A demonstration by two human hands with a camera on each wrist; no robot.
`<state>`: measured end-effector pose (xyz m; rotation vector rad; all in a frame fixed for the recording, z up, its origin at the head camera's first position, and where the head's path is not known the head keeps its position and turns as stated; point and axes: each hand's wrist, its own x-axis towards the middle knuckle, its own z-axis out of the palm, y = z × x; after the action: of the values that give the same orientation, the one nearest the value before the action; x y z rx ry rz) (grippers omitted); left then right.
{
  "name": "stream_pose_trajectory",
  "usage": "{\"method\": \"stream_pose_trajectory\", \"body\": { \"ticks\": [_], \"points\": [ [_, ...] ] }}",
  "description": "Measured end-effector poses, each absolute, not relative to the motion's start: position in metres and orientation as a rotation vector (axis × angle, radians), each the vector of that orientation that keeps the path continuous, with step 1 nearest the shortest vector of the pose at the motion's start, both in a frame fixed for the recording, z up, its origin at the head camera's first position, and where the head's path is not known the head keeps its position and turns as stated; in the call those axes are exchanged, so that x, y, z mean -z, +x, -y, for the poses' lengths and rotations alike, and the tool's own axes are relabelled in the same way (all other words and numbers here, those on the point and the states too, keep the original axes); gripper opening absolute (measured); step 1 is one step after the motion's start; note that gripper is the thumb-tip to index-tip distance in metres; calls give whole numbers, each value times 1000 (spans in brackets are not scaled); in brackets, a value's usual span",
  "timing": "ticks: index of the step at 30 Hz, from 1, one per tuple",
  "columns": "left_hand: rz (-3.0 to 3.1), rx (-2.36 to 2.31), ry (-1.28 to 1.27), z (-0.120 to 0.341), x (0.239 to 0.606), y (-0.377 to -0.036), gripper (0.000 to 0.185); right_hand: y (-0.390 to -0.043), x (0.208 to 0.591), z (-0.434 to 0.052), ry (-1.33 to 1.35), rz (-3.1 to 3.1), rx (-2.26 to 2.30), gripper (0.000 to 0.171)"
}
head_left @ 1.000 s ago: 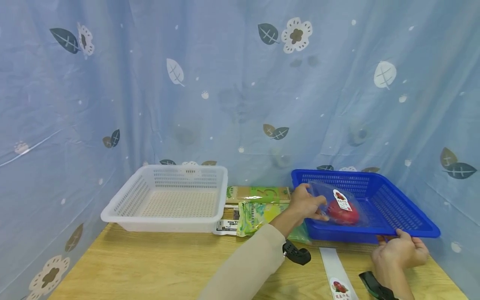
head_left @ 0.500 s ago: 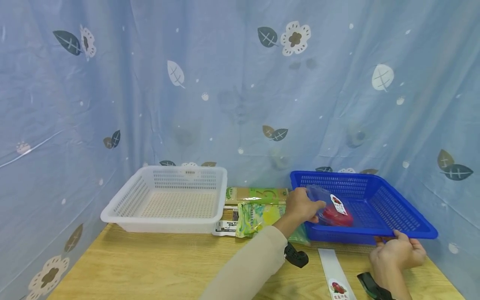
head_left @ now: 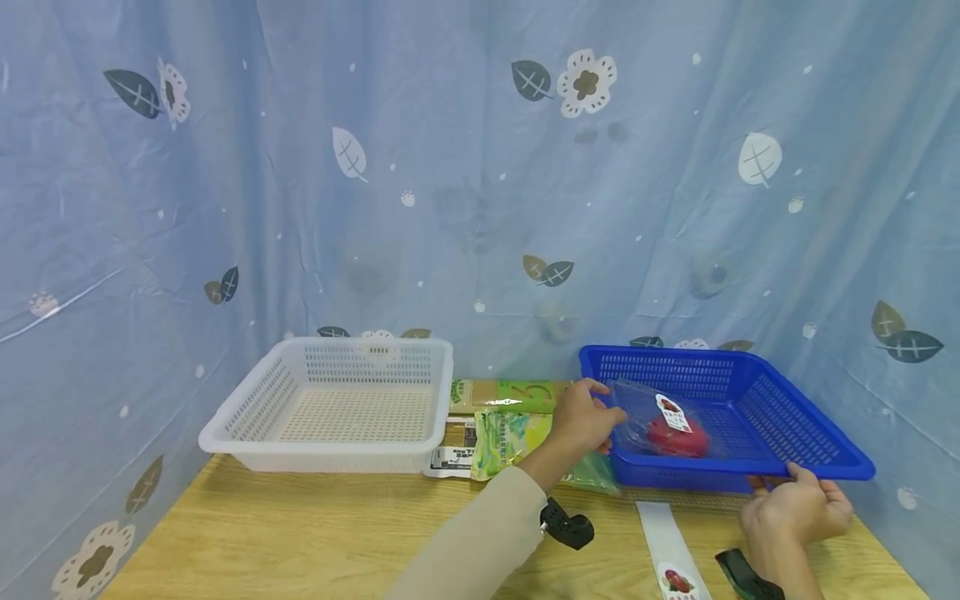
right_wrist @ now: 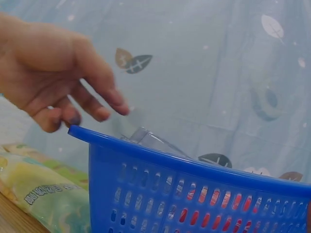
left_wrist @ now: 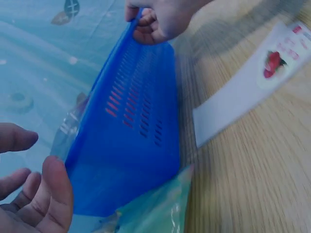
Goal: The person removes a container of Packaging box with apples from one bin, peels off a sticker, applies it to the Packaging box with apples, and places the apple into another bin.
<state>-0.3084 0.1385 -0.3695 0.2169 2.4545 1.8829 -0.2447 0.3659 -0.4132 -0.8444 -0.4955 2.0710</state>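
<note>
My left hand (head_left: 581, 419) is at the left rim of the blue plastic basket (head_left: 797, 410), its fingers spread and holding nothing. In the left wrist view, its thumb and fingers (left_wrist: 58, 182) stand apart beside the basket's edge. Inside the basket lies a clear plastic bag (head_left: 632, 403) with a round red item (head_left: 667, 435) in it. A white label sticker (head_left: 672, 412) with a red fruit picture is on the bag. My right hand (head_left: 797, 510) grips the basket's front rim, fingers curled under it.
A white slotted basket (head_left: 337, 454) stands at the left. Between the baskets lie several flat packets, including a green-yellow packet (head_left: 491, 442) and a brown-green packet (head_left: 517, 393). A white label strip (head_left: 663, 533) lies on the wooden table (head_left: 300, 533) before the blue basket.
My left hand has let go of the bag and drawn back leftward out of the basket. The bag with the red item now rests in the basket. My right hand keeps its grip.
</note>
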Motion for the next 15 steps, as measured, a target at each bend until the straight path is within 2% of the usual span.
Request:
{"method": "stream_pose_trajectory", "body": {
  "ticks": [8, 15],
  "points": [
    [-2382, -1855, 426, -106, 380, -303, 19, -243, 413, -368, -864, 539, -2066, 22],
    [-2396, -1579, 661, -100, 395, -294, 29, -240, 413, -368, -931, 612, -2059, 20]
  ]
}}
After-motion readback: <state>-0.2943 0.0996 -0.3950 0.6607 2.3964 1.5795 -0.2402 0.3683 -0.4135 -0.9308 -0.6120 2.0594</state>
